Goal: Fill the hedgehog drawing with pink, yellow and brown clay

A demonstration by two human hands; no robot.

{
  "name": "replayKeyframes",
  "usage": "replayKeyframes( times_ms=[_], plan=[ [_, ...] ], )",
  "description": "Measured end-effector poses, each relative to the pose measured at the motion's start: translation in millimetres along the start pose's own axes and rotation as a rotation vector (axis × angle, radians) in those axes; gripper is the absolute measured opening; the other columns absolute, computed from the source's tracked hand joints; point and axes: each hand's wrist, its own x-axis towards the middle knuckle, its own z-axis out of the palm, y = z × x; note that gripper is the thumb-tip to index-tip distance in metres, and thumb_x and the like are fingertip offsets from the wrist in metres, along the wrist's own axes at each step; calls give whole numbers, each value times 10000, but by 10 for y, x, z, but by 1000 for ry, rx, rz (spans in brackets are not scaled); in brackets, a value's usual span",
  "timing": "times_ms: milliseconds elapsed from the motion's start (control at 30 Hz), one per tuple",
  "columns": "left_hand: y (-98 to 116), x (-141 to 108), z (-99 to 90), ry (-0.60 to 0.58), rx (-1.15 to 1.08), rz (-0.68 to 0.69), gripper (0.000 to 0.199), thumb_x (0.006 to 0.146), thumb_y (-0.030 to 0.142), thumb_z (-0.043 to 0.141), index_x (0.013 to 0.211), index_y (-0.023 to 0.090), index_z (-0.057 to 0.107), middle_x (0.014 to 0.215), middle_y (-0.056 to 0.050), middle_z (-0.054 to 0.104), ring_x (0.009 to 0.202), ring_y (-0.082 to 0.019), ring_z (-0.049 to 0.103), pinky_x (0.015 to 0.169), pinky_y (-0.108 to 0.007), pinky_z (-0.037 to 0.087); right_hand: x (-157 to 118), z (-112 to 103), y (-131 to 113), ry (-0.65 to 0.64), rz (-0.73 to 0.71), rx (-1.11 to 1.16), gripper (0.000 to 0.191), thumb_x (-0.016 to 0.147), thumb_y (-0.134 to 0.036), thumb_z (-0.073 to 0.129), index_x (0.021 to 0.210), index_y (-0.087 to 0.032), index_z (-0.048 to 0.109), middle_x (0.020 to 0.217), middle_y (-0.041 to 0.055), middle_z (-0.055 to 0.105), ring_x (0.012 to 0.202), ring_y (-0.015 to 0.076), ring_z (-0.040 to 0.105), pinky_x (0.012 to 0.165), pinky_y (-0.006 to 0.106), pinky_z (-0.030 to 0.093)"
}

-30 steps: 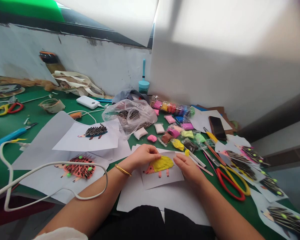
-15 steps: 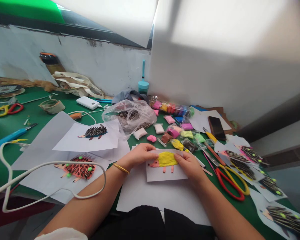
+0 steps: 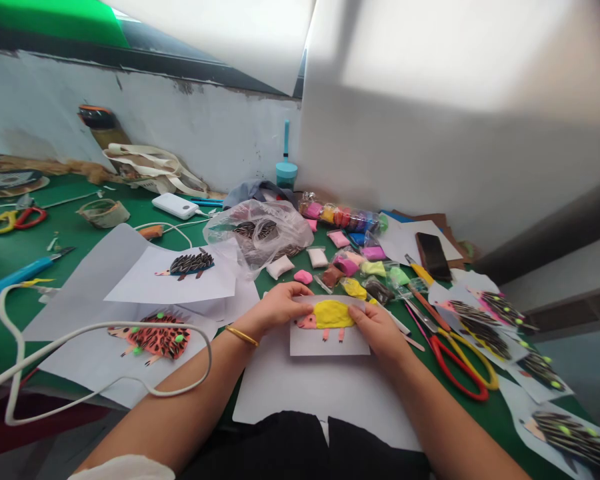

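Observation:
Between my two hands is a white paper card [image 3: 305, 343] bearing a clay hedgehog with a pink head, pink legs and a yellow body [image 3: 331, 314]. My left hand [image 3: 281, 310] pinches the card's upper left, its thumb beside the hedgehog's head. At the upper right, my right hand [image 3: 377, 328] grips the card with the thumb near the yellow clay; the fingers behind are mostly hidden. Under the card lies a larger white sheet [image 3: 280, 393]. Just beyond my hands are small packets of coloured clay, among them a yellow packet [image 3: 354, 288] and a pink lump [image 3: 303, 277].
Scissors with red and yellow handles [image 3: 463, 363] lie right, beside several finished hedgehog cards [image 3: 570, 427]. A plastic bag of seeds [image 3: 260, 230] sits behind my hands. Left are two hedgehog cards [image 3: 130, 280], a white cable [image 3: 105, 327] and a blue craft knife [image 3: 23, 277]. A phone [image 3: 433, 255] rests back right.
The card is tilted slightly differently, its lower edge a little higher and further left. Both hands keep their hold on it.

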Motion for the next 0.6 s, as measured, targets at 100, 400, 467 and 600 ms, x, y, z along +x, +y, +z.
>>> replayKeyframes(
  times_ms=[100,400,467,600],
  plan=[
    [-19,8,-37,-50,83,-14,433,613,323,775,1002,149,696,758,-7,643,631,-131,585,570,-230,445,1,-28,-4,12,-15,2,528,814,-667,596,901,-155,694,781,59,701,689,214,642,580,297,493],
    [38,-22,-91,93,384,207,337,861,459,552,898,177,732,911,-46,715,859,-210,628,763,-286,463,4,9,-53,32,-136,-434,310,856,-463,556,853,-192,706,830,43,702,782,224,614,684,313,464],
    [61,-54,-91,231,487,277,324,893,435,523,875,186,730,931,-54,708,887,-219,618,781,-301,455,-1,12,-69,36,-165,-498,296,869,-440,536,870,-204,714,863,44,719,822,239,631,711,323,468],
    [96,-179,-29,234,684,451,266,935,318,490,888,206,727,975,-58,704,951,-220,613,865,-329,448,12,-32,-50,59,-214,-586,314,910,-428,483,955,-218,713,995,58,736,937,258,654,791,347,482]
  ],
)
